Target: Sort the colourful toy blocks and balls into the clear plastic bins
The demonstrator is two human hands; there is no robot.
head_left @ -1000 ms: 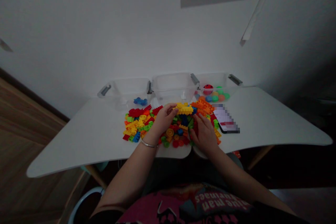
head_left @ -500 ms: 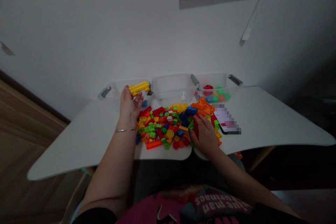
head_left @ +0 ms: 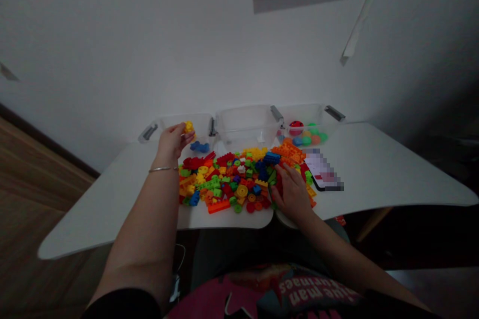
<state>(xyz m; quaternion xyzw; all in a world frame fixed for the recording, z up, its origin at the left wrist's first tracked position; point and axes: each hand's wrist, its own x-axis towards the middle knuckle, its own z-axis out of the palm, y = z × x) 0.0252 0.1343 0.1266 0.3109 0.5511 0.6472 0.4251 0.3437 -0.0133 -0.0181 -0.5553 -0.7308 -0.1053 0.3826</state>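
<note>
As the left hand (head_left: 174, 140) pinches a yellow toy piece (head_left: 188, 128), the left bin (head_left: 168, 122) shows behind it

Left of centre in the frame, this clear bin has a lumpy blue toy (head_left: 199, 147) visible through its front side, near the bottom. At the centre, the clear middle bin (head_left: 243, 114) shows a small white patch in its lower right part. Right of centre, the right bin (head_left: 314, 113) holds a red ball with dark spots (head_left: 296, 127) and a cluster of round pieces (head_left: 307, 138) in green, orange and blue.

Whether the yellow toy piece is within the left bin's rim or outside it, I cannot tell. The fingers hide part of it; what shows juts out rightward from them, sloping down to the right, and its long axis cannot be made out.

The right hand (head_left: 293, 192) lies on the right part of a pile of coloured blocks (head_left: 232, 179) in mid-frame, fingers pointing to the upper left, thumb apart; whether they grip anything is unclear. Just right of the pile, a partly pixelated phone (head_left: 324, 172) lies on the white tabletop (head_left: 392, 174)
</note>
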